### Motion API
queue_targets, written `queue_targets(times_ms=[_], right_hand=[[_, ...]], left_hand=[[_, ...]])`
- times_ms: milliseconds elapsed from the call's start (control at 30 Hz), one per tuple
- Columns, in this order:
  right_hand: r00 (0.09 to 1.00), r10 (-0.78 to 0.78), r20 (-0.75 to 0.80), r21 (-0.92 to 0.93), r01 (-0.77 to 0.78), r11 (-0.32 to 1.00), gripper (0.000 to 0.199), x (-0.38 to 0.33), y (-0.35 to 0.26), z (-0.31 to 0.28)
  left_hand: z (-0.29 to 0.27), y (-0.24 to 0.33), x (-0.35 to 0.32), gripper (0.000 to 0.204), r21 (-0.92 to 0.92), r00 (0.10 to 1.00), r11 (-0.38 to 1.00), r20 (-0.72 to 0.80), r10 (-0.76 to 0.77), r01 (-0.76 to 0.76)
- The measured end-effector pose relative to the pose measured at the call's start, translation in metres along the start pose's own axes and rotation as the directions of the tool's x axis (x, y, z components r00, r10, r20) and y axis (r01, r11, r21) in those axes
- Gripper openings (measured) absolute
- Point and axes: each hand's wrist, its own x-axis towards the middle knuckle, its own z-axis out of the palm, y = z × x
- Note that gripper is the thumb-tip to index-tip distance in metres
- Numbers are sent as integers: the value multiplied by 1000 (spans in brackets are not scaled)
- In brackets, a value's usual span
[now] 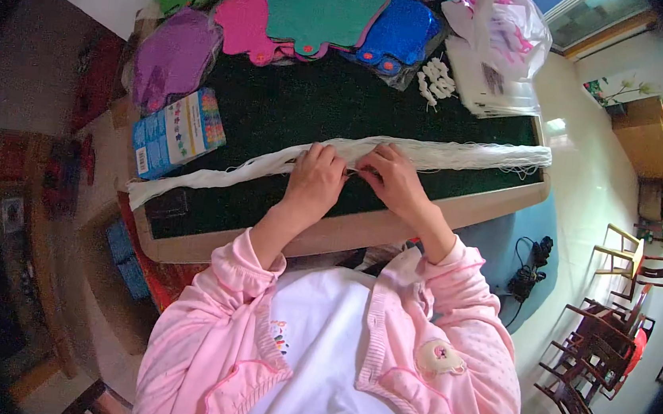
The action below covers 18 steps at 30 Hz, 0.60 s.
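A long bundle of white string [231,167] stretches across the dark green tabletop [269,105], thick at its right end and narrowing toward the left. Near its middle, my left hand [318,178] has its fingers curled down on the near side of the strands. Just to the right, my right hand [392,178] pinches at the same bundle with thumb and forefinger, close to my left fingertips. Between the two hands the strands are partly covered, so the exact piece held is hard to see.
Glittery shaped sheets in teal [327,7], pink [242,15], blue [396,30] and purple [174,56] lie at the back. Small white knotted string pieces [436,81] sit beside plastic bags [506,48]. A printed packet [179,132] lies left; a black cable [529,266] rests off the table's right.
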Motion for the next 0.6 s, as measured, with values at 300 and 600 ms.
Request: queue_targets(times_ms=[300,600], right_hand=[[1000,8,-30,20,-8,1000,12,-9,-4,0],[994,51,-100,208,-29,978,19,-13,-24,-14]], left_hand=[[-16,18,-15,15,-349,988,925,63,-138,151],[-45,32,-23,12,-358,991,925,20,-130,128]])
